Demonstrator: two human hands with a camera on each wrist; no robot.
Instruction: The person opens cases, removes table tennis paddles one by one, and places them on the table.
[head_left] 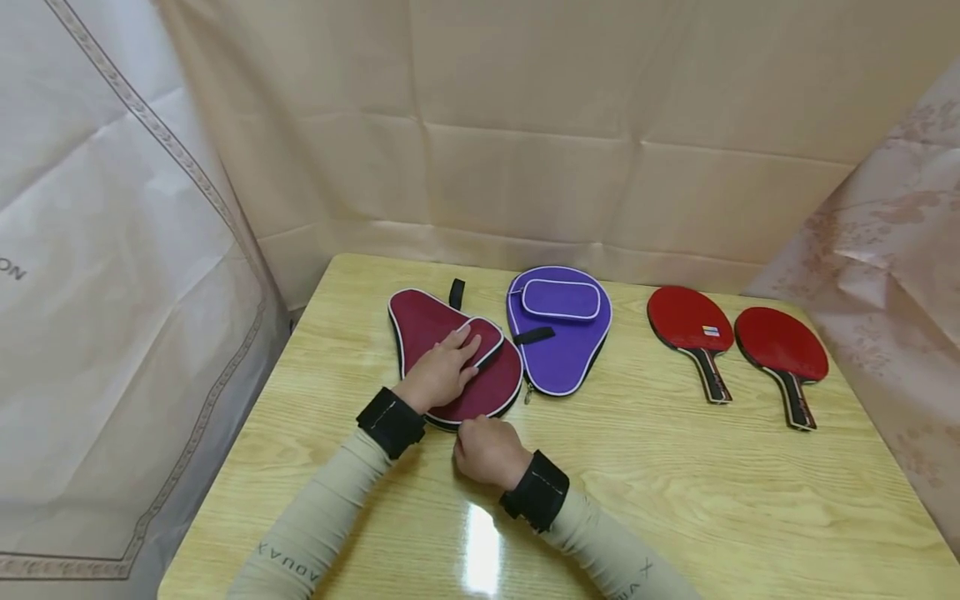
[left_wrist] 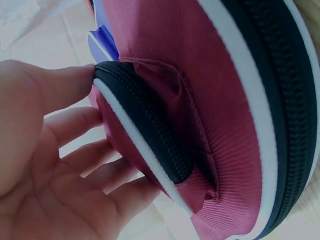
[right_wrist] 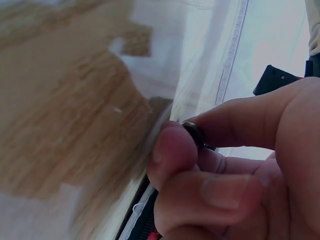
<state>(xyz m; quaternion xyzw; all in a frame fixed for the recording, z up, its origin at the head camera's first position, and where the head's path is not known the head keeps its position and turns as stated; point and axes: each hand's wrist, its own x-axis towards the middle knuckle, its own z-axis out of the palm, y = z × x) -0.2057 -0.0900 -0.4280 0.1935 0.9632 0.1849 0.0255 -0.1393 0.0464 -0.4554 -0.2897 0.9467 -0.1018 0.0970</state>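
Observation:
A maroon table tennis bat case with white piping lies on the table, its narrow end towards the back left. My left hand rests on the case with its fingers spread over the small zipped pocket. Up close in the left wrist view, the thumb touches one end of that pocket and the fingers lie along its side. At the near edge of the case, my right hand pinches a small dark metal zipper pull between thumb and fingers. Most of the pull is hidden by the fingertips.
A purple bat case lies against the maroon one on the right. Two red table tennis bats lie farther right, handles towards the front. Cloth curtains surround the wooden table at the back and sides.

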